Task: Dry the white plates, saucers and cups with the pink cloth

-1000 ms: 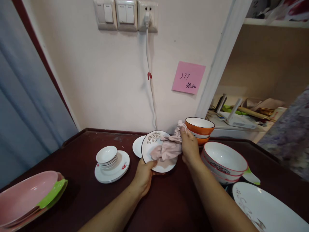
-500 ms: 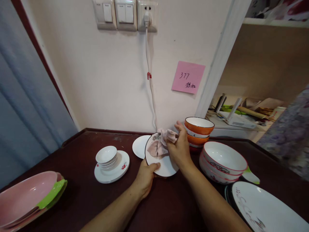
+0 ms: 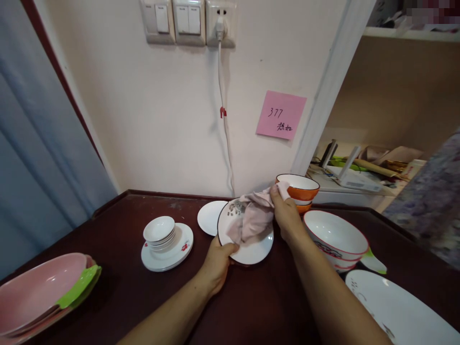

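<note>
My left hand grips the near rim of a white plate with a dark edge and a flower print, held tilted above the dark table. My right hand is closed on a pink cloth that lies bunched over the plate's face. The hand sits at the plate's right edge, just in front of the stacked orange bowls.
Left of the plate lie a small white plate and small saucers stacked on red-flowered plates. Pink and green dishes fill the near left corner. White red-rimmed bowls and a large oval plate stand right. A cord hangs down the wall.
My right hand has swept the cloth from the plate's upper left across to its right edge. The plate has tipped a little flatter; my left hand keeps its grip.
</note>
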Tool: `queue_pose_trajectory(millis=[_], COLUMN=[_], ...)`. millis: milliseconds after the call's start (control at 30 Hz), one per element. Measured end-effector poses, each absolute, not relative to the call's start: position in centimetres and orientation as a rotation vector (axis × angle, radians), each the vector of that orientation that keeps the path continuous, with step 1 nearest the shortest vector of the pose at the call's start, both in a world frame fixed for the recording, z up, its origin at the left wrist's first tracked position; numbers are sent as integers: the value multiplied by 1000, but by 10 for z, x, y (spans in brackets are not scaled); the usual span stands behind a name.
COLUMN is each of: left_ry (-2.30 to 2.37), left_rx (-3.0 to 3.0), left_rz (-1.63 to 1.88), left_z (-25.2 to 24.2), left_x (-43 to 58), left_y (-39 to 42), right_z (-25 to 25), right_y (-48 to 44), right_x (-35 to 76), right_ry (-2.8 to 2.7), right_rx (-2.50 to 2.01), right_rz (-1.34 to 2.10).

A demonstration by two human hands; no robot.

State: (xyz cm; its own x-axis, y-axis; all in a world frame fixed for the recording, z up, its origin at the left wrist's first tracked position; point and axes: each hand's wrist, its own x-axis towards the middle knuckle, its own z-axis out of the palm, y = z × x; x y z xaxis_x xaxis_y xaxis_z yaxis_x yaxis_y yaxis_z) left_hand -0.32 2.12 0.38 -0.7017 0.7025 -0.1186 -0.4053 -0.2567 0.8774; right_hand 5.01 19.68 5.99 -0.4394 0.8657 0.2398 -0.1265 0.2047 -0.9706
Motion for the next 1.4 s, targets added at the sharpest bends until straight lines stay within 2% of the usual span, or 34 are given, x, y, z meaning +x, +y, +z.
queue_pose_trajectory(millis=[133, 333, 500, 600, 667, 800, 967, 1167, 1400], left_ry=[1277, 1330, 1309, 1299, 1302, 1322, 1319, 1378, 1355], left_rx=[355, 296, 380, 415, 441, 442, 452, 423, 456], left_rz=[2021, 2049, 2006, 2027, 2062, 2056, 2023, 2002, 2011], left_z=[2, 4, 4, 3, 2, 2, 4, -3, -4], left_x=[-6, -7, -1, -1, -2, -3, -2, -5, -7], left_y=[21, 20, 20, 22, 23, 24, 23, 22, 20], right_z=[77, 96, 91, 78, 69, 55, 50, 51, 62], right_y=[200, 183, 156, 157, 162, 165, 167, 195, 200], right_x=[57, 68, 62, 55, 51, 44, 44, 53, 60], right_ry=[-1290, -1126, -1965, -2233, -2236, -2226, -2292, -2467, -2421], right_rx=[-695, -558, -90, -143, -307, -551, -594, -417, -251], right_rz=[1619, 1243, 1294, 1260, 1159, 711, 416, 517, 639])
